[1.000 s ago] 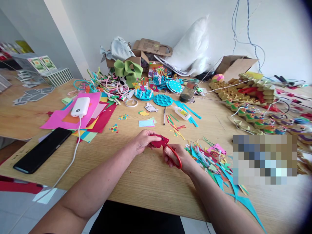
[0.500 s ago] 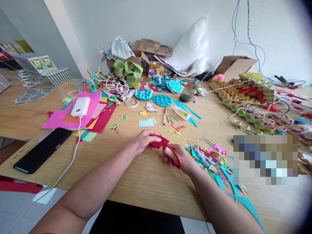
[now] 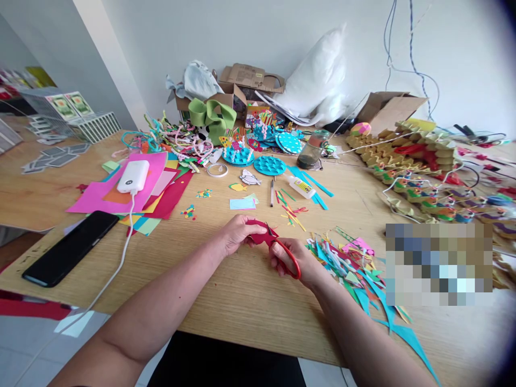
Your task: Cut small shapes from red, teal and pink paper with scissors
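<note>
My left hand (image 3: 238, 235) pinches a small piece of dark red paper (image 3: 258, 237) between thumb and fingers, above the front middle of the table. Closed round the red handles of a pair of scissors (image 3: 291, 259) is my right hand (image 3: 294, 259). The scissor blades meet the paper at its right side, where a cut edge points up. Beyond the hands lie a yellow paper fish (image 3: 237, 187), a white fish cutout (image 3: 250, 177) with dark outlines, a light blue paper rectangle (image 3: 242, 204) and a pen (image 3: 271, 192).
Paper scraps (image 3: 346, 263) are heaped right of my right hand. At left lie a black phone (image 3: 70, 248), coloured paper sheets (image 3: 97, 197) and a white power bank (image 3: 133, 176) with its cable. A glue bottle (image 3: 301, 186) and egg cartons (image 3: 403, 156) are farther back.
The red paper has tilted slightly in my left hand, and the scissor blades sit a little differently against it. Both arms stay in nearly the same place.
</note>
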### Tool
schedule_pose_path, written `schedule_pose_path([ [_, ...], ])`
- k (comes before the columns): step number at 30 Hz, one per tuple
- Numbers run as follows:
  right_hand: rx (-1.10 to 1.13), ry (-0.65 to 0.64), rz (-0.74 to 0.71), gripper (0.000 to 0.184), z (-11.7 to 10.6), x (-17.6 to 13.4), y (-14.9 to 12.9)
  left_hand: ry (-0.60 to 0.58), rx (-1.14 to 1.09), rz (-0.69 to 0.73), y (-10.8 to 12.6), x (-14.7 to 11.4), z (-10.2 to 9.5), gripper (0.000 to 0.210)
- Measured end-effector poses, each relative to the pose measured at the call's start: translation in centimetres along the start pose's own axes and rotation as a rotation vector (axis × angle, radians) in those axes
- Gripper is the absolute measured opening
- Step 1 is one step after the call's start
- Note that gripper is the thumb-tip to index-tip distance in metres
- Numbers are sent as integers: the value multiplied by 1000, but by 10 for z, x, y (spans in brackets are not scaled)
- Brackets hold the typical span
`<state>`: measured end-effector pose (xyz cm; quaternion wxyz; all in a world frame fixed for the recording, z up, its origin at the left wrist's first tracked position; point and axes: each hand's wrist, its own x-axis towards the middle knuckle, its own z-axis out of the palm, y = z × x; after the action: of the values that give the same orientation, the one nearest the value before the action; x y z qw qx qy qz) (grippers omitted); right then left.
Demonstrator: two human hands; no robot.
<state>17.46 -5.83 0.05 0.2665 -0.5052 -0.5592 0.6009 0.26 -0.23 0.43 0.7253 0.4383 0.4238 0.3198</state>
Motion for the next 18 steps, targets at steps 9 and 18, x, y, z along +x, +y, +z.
schedule_pose_path([
  [9, -9, 8, 5, 58, 0, -1, -1, 7, 13, -9, 0, -1, 0, 26],
  [18, -3, 15, 7, 57, 0, -2, -2, 30, -11, -5, -2, 1, -1, 22],
])
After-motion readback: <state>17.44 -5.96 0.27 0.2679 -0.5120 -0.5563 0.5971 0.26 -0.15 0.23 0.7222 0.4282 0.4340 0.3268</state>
